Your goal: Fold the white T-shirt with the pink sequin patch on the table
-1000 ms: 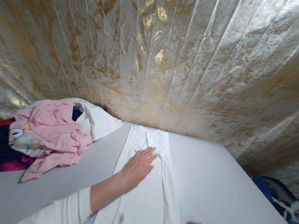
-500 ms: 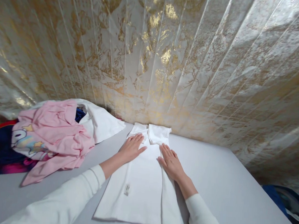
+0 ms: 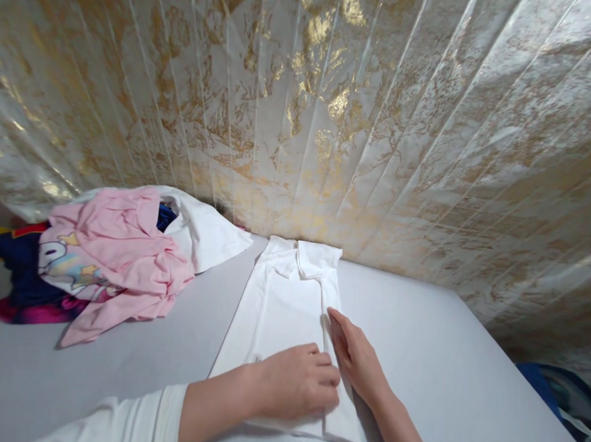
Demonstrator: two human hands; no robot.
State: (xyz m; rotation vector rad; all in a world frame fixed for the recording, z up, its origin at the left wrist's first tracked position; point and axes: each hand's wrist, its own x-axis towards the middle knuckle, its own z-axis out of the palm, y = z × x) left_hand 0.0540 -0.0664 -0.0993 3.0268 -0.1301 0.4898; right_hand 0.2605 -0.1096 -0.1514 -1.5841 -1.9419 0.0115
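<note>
A white shirt (image 3: 290,307) lies flat on the pale grey table, its sides folded inward into a long narrow shape and its sleeves turned in at the far end. My left hand (image 3: 298,384) reaches across the lower part, fingers curled down onto the right-hand folded flap; the fingertips are partly hidden, but they appear closed on the cloth. Along the shirt's right edge rests my right hand (image 3: 359,361), fingers stretched out and the hand turned on its side against the fold. My left forearm covers part of the lower left of the shirt.
On the left is a loose heap of clothes: a pink top (image 3: 118,250) with a cartoon print, a white garment (image 3: 209,232) and a navy one (image 3: 22,264). A gold-patterned curtain (image 3: 306,115) hangs behind the table (image 3: 418,348). Something blue (image 3: 550,396) stands past the right edge.
My left hand has come down from the shirt's upper left to its lower right flap, its fingers now curled. My right hand has slid a little down along the right edge.
</note>
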